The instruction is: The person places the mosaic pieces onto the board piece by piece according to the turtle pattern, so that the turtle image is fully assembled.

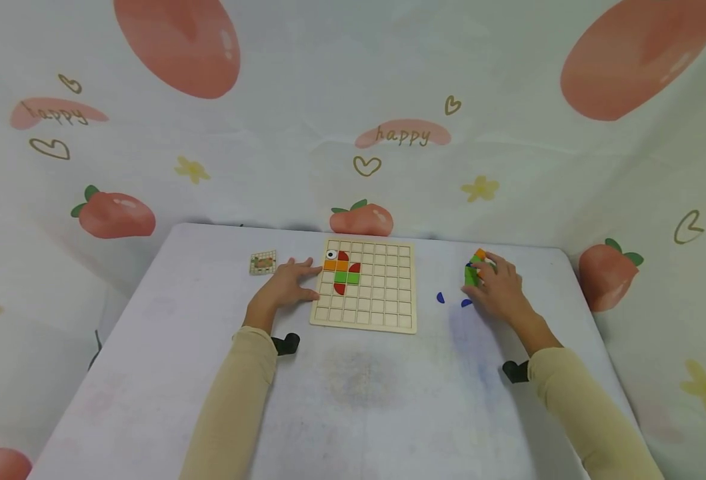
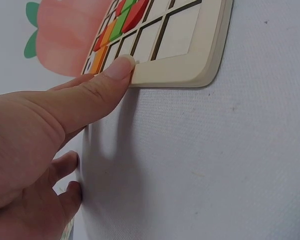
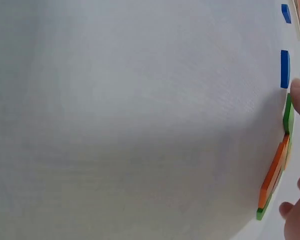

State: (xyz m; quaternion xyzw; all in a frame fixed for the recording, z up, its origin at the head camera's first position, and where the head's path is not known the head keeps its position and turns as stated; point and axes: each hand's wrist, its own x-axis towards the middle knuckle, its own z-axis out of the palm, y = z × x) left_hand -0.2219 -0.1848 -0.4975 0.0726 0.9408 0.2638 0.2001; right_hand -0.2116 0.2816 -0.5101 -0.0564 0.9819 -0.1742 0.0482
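So, the wooden grid board [image 1: 389,287] lies on the table, directly right of the left hand [image 1: 283,283]. Left hand's fingers are spread, not wrapped round anything; the thumb rests on the board rim near a corner (left wrist view), and a fingertip meets the left edge higher up.

Pieces on board, all at its upper left, near that hand: round eye piece [image 1: 331,255] with a red quarter piece [image 1: 343,256] beside it; orange pieces [image 1: 336,265] in the row below, second red piece [image 1: 355,268] at their right; green pieces [image 1: 347,277] under those; third red piece [image 1: 340,289] below the left green one. Remaining cells are bare wood.

Right hand [image 1: 501,287] is over the loose pile [image 1: 470,277] of mostly green and orange pieces, well apart from the board's right edge. Its fingers are bent over the pile; cannot tell whether it pinches a piece, fingers mask the contact. Right wrist view catches only pile edges and fingertips at the frame's right border.

Two blue pieces lie between board and pile: one [image 1: 440,298] nearer the board, the other [image 1: 466,303] just beside the right thumb.

Small pattern card [image 1: 263,263] sits left of the left hand. White table [image 1: 359,413] carries it all; printed cloth [image 1: 305,133] hangs behind. Both sleeves are beige.
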